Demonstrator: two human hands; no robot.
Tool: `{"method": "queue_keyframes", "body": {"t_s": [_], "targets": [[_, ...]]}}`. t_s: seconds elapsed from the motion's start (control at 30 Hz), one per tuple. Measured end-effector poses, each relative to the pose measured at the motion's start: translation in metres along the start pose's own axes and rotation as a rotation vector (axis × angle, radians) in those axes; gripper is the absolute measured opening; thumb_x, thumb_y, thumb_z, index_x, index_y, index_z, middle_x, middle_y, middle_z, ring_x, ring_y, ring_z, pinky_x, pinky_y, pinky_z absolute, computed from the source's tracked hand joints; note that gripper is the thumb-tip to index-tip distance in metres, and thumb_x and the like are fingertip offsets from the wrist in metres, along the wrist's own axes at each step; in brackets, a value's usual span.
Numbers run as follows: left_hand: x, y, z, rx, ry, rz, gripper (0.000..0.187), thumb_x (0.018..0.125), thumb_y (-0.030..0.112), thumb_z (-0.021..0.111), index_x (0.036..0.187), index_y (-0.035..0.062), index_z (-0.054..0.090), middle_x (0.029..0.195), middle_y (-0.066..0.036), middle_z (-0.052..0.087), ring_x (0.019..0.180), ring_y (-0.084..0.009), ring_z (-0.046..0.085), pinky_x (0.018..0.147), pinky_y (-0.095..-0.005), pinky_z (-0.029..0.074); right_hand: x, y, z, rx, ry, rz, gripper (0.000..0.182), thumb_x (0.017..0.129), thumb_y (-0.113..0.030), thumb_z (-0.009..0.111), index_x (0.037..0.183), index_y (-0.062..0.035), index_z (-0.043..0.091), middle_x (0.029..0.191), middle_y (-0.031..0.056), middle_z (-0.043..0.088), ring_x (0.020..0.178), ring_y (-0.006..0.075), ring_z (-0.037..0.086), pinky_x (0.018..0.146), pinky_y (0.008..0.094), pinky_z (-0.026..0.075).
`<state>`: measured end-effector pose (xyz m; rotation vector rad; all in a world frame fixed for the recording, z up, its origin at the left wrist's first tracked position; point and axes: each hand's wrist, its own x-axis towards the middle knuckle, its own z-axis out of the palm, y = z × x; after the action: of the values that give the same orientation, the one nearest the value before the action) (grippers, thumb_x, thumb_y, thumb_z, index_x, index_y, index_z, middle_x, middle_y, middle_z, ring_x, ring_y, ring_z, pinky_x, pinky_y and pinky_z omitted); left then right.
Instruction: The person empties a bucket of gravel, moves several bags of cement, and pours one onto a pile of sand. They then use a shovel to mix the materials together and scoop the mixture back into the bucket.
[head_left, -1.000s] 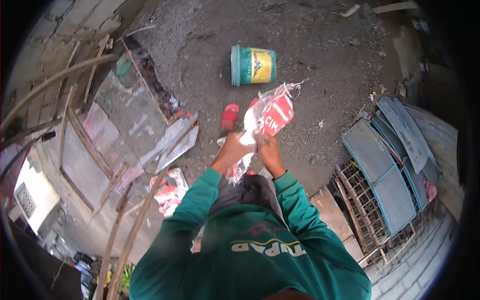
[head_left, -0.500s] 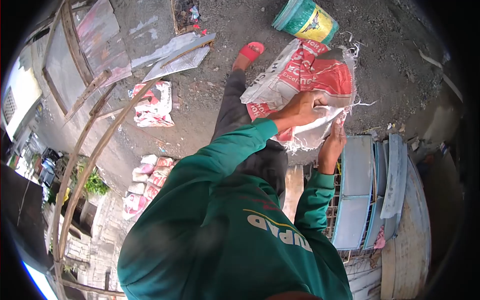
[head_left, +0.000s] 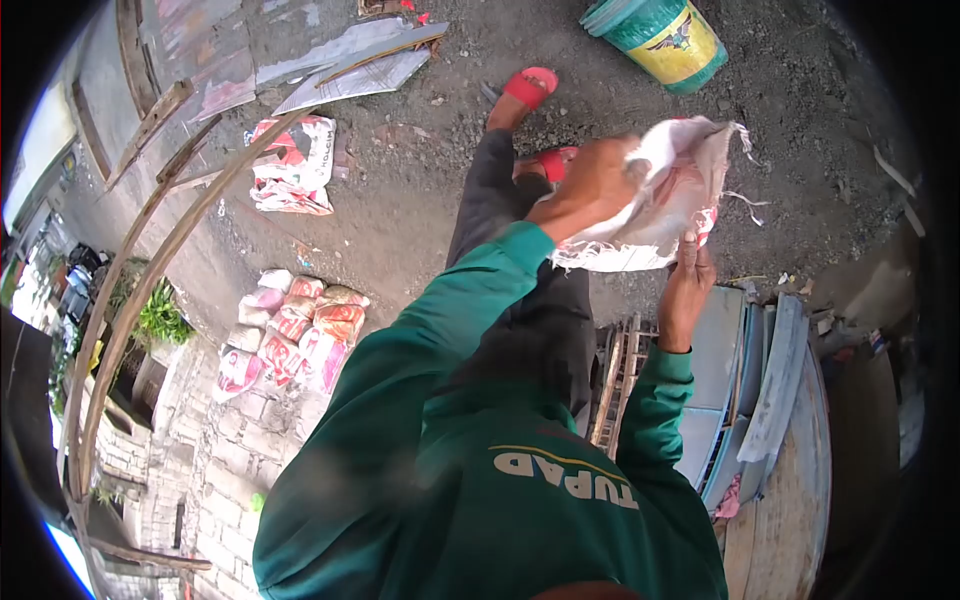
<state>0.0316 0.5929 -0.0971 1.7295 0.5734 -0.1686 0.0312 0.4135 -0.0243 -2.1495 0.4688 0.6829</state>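
Note:
A woven plastic sack [head_left: 690, 165], white with red print and frayed edges, is held up in front of me. Its mouth gapes towards me and shows the pinkish inner side. My left hand [head_left: 598, 182] is closed on the sack's left edge, slightly blurred by motion. Lower on the right, my right hand [head_left: 688, 285] pinches the rim between thumb and fingers. The sack's outer face is mostly turned away. Beyond it, a green bucket [head_left: 665, 45] with a yellow label lies tilted on the gravel.
Another red and white sack [head_left: 295, 165] lies on the ground to the left. Several filled bags [head_left: 295, 330] are piled nearer. Bent wooden poles [head_left: 150, 270] cross the left side. Metal sheets [head_left: 360, 65] lie at the top; blue-grey panels [head_left: 700, 385] lean at the right.
The sack, with its red printed face up before, is now raised with its mouth open towards me. Both hands keep hold of its edge. My view has shifted, showing both red slippers.

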Motion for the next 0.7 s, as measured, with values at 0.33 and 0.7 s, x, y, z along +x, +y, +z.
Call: {"method": "queue_keyframes", "body": {"t_s": [0.33, 0.7], "targets": [[0.032, -0.105, -0.204, 0.266, 0.476, -0.169, 0.026, 0.087, 0.016, 0.065, 0.077, -0.0063, 0.055, 0.069, -0.017, 0.055, 0.065, -0.0154, 0.048, 0.062, -0.0346, 0.043, 0.087, -0.012, 0.138, 0.186, -0.353, -0.11, 0.039, 0.097, -0.036, 0.052, 0.097, 0.0012, 0.064, 0.085, 0.0009, 0.06, 0.079, 0.0092, 0.048, 0.071, 0.0281, 0.041], [0.11, -0.169, -0.155, 0.3, 0.606, -0.144, 0.027, 0.086, 0.017, 0.066, 0.079, -0.0051, 0.054, 0.069, -0.024, 0.054, 0.059, -0.0331, 0.044, 0.06, -0.0397, 0.042, 0.28, 0.038, 0.23, -0.746, -0.318, -0.567, 0.039, 0.08, -0.02, 0.06, 0.116, -0.0057, 0.056, 0.112, 0.0178, 0.057, 0.105, 0.0371, 0.055, 0.087, 0.0506, 0.045]]}}
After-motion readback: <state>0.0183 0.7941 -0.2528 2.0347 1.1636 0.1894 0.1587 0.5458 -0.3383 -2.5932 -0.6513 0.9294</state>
